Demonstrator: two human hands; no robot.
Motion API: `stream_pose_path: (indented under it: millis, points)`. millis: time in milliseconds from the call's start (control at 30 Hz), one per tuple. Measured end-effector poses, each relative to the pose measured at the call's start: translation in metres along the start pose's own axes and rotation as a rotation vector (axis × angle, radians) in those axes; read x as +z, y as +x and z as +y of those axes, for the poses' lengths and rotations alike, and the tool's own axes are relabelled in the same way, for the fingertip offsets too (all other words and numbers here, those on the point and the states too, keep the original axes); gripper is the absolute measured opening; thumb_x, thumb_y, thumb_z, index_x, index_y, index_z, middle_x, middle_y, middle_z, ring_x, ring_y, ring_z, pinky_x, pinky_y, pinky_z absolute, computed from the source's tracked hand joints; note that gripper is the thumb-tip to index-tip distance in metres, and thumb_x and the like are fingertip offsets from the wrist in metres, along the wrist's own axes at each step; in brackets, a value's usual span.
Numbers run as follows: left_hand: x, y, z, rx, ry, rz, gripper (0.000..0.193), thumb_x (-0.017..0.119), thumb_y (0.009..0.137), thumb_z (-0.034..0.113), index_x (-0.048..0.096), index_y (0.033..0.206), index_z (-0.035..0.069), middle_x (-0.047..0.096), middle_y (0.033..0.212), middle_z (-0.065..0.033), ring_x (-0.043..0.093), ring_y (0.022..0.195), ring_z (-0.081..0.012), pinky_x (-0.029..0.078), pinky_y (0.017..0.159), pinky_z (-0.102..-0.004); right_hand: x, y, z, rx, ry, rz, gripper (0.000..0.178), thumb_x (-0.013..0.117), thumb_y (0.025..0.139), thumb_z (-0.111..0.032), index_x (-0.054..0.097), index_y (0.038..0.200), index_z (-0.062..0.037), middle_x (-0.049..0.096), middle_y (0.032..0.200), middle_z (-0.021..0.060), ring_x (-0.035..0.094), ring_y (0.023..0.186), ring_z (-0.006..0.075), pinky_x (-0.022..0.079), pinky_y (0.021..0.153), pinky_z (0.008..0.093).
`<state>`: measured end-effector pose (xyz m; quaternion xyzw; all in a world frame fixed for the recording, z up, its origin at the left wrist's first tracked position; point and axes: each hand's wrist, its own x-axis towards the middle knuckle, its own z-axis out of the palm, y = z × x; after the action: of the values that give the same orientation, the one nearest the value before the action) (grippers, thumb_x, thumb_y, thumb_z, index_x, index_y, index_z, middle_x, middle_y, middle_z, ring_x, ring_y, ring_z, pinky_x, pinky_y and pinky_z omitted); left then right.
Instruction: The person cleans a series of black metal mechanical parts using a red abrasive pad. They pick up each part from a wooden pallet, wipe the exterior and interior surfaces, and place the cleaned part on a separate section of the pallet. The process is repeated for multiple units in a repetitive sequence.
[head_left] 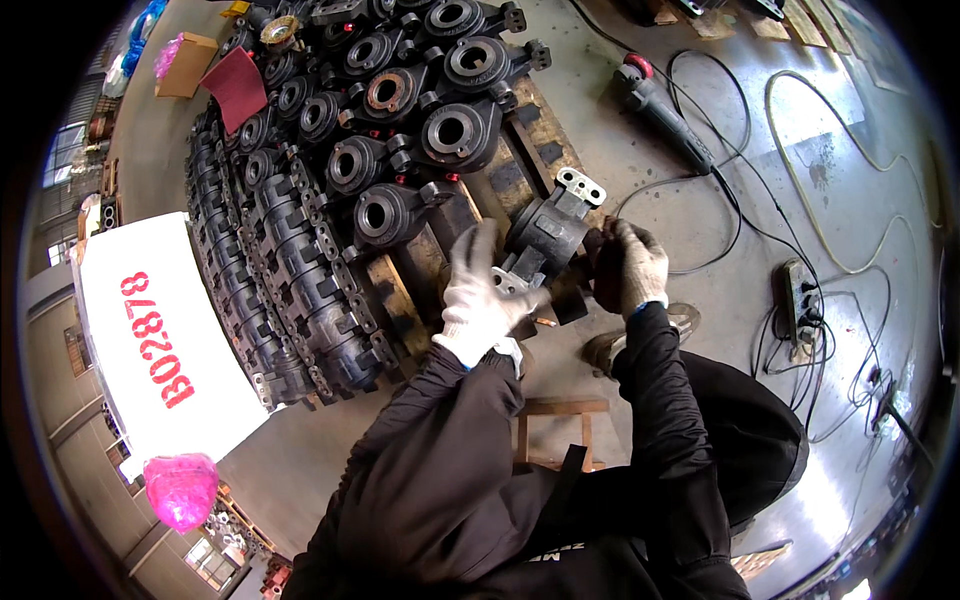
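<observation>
A dark cast-metal bearing housing (pixel 548 238) with light machined flanges sits on the near end of a wooden pallet (pixel 400 300), in front of me. My left hand (pixel 478 305), in a white glove, is beside its near left flange. Its fingers are spread and somewhat blurred, and nothing shows in them. On the housing's right side, my gloved right hand (pixel 640 268) has its fingers closed round a dark reddish-brown piece (pixel 606 275). That piece looks like a folded sheet, its kind not clear, and it is close against the housing.
Many ring-shaped castings (pixel 460 135) and rows of black castings (pixel 290 260) crowd the pallet, with a red sheet (pixel 236 88) on top. An angle grinder (pixel 665 120), cables and a power strip (pixel 800 305) lie on the right floor. A wooden stool (pixel 562 408) stands below me.
</observation>
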<state>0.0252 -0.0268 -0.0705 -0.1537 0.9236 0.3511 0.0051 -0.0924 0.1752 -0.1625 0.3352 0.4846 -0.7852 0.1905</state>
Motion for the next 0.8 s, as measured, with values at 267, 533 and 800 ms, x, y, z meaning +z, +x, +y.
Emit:
stream_pose_path:
  millis: [267,533,800]
  points:
    - [-0.008,0.023,0.015,0.335,0.41,-0.264,0.073,0.08,0.077,0.018,0.058,0.147,0.015,0.053,0.149,-0.0182,0.061,0.125,-0.0416,0.058,0.099,-0.0457,-0.029,0.01,-0.008,-0.048,-0.1,0.07,0.035,0.072,0.1,-0.023,0.068,0.123,0.0031,0.074,0.108,0.0107,0.069,0.1,0.0216,0.055,0.091,0.0372]
    - [-0.012,0.031,-0.03,0.019,-0.142,-0.171,0.078,0.076,0.086,0.013,0.045,0.158,0.007,0.052,0.155,-0.0231,0.049,0.144,-0.042,0.043,0.12,-0.0424,-0.007,0.015,-0.031,-0.308,-0.182,0.001,0.029,0.071,0.103,-0.02,0.07,0.122,0.0019,0.075,0.108,0.008,0.07,0.096,0.0169,0.055,0.088,0.0303]
    - [-0.015,0.032,-0.033,0.051,-0.133,-0.146,0.074,0.075,0.083,0.007,0.05,0.152,-0.001,0.057,0.151,-0.0239,0.051,0.145,-0.0362,0.043,0.119,-0.0399,0.086,-0.014,-0.075,-1.22,-1.069,-0.554,0.025,0.077,0.087,-0.015,0.077,0.112,-0.0079,0.077,0.109,0.0113,0.07,0.102,0.0354,0.054,0.093,0.0446]
